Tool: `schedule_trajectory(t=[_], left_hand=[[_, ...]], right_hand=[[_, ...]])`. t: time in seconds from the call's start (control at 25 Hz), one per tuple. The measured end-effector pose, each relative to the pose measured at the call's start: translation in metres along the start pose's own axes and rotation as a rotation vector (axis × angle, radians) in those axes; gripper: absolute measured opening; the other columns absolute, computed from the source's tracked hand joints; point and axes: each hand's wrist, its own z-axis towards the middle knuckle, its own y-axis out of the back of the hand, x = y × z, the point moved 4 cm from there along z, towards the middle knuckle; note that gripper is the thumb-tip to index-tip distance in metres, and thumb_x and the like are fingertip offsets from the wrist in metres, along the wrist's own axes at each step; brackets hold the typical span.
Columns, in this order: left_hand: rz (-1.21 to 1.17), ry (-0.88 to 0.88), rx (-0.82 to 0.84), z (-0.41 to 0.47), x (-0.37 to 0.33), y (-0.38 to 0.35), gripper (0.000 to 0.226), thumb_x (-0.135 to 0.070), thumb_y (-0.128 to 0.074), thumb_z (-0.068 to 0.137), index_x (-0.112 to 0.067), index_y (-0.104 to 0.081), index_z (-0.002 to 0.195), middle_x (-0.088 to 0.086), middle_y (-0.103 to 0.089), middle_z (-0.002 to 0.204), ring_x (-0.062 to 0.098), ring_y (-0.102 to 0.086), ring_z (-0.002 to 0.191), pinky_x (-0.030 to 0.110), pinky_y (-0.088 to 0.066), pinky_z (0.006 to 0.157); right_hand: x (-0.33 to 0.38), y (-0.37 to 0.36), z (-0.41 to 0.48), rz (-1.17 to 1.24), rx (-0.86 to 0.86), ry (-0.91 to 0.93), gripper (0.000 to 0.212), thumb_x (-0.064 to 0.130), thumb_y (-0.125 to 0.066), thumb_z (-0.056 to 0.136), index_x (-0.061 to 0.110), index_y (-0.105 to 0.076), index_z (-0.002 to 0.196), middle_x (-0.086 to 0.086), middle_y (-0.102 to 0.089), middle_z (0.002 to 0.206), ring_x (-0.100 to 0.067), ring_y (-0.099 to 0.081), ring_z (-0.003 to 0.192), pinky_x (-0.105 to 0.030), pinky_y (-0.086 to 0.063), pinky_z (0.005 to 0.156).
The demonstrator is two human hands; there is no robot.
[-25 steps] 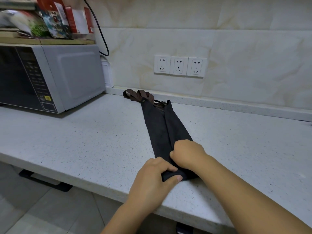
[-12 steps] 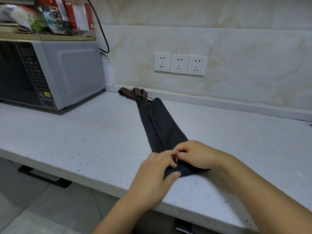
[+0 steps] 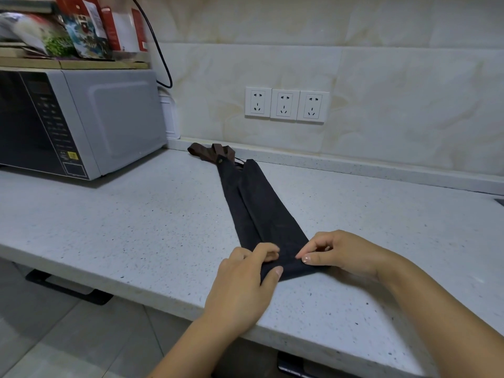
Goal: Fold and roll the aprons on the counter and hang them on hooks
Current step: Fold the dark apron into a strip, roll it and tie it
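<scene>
A long, narrow, folded strip of dark charcoal cloth, the apron (image 3: 259,208), lies flat on the white speckled stone counter (image 3: 136,227). It runs from the back edge by the wall down to a spot just short of the front edge. Its brown fabric straps (image 3: 212,152) are bunched at the far end, touching the raised back lip.

Both hands work the near end. The left hand (image 3: 242,279) pinches the strip's left corner, thumb laid on top and fingers curled over the cloth. The right hand (image 3: 343,252) grips the right corner the same way (its thumbnail shows pale against the dark fabric). The end between them looks slightly turned up, though the fingers hide whether a roll has formed.

A grey boxy microwave oven (image 3: 95,118) stands at the counter's back left corner, with colourful food packets (image 3: 81,28) stacked on top. A black cable (image 3: 161,58) hangs beside it, and three white wall sockets (image 3: 285,105) sit in a row on the marble tiles.
</scene>
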Motion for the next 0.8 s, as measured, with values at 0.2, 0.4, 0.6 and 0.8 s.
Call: schedule_trajectory(t=[0.2, 0.4, 0.6, 0.8], left_hand=[[0.043, -0.035, -0.023, 0.003, -0.007, 0.006, 0.026, -0.052, -0.047, 0.095, -0.047, -0.054, 0.119, -0.026, -0.049, 0.096, -0.002, -0.042, 0.103, 0.020, -0.041, 0.090], [0.089, -0.002, -0.028, 0.020, -0.011, 0.009, 0.020, -0.043, -0.043, 0.099, -0.039, -0.060, 0.109, -0.024, -0.058, 0.107, 0.001, -0.047, 0.102, 0.022, -0.042, 0.083], [0.089, 0.009, -0.169, 0.025, 0.000, 0.013, 0.019, -0.043, -0.047, 0.098, -0.039, -0.057, 0.114, -0.021, -0.048, 0.110, 0.000, -0.048, 0.097, 0.013, -0.041, 0.076], [0.123, -0.035, -0.138, 0.027, 0.007, 0.006, 0.035, -0.052, -0.054, 0.092, -0.030, -0.062, 0.119, -0.019, -0.044, 0.105, 0.004, -0.031, 0.106, 0.014, -0.032, 0.090]], right_hand=[[-0.004, -0.001, 0.005, 0.019, -0.164, 0.047, 0.018, 0.037, -0.073, 0.081, 0.024, -0.063, 0.077, 0.007, -0.055, 0.071, -0.007, -0.048, 0.066, -0.020, -0.039, 0.067], [-0.013, -0.003, -0.002, 0.051, -0.166, 0.022, 0.017, 0.049, -0.073, 0.076, 0.032, -0.069, 0.077, 0.012, -0.058, 0.099, -0.006, -0.058, 0.086, -0.019, -0.044, 0.079], [-0.004, -0.001, 0.013, -0.027, -0.174, -0.016, 0.021, 0.048, -0.075, 0.076, 0.028, -0.069, 0.078, 0.009, -0.064, 0.080, -0.007, -0.057, 0.072, -0.020, -0.042, 0.068], [-0.008, -0.006, 0.014, 0.002, -0.287, 0.070, 0.023, 0.046, -0.073, 0.079, 0.028, -0.059, 0.076, 0.006, -0.048, 0.073, -0.010, -0.044, 0.067, -0.022, -0.036, 0.065]])
